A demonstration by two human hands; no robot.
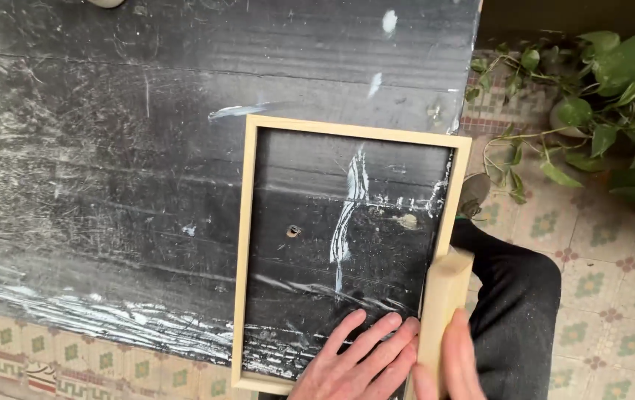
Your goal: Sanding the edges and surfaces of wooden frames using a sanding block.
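Wood block gripped, right hand; left hand inside frame.

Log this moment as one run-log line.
left hand flat inside wooden frame | right hand grips wood block against frame's right rail | black worktable

Pale bare-wood frame, scuffed black tabletop
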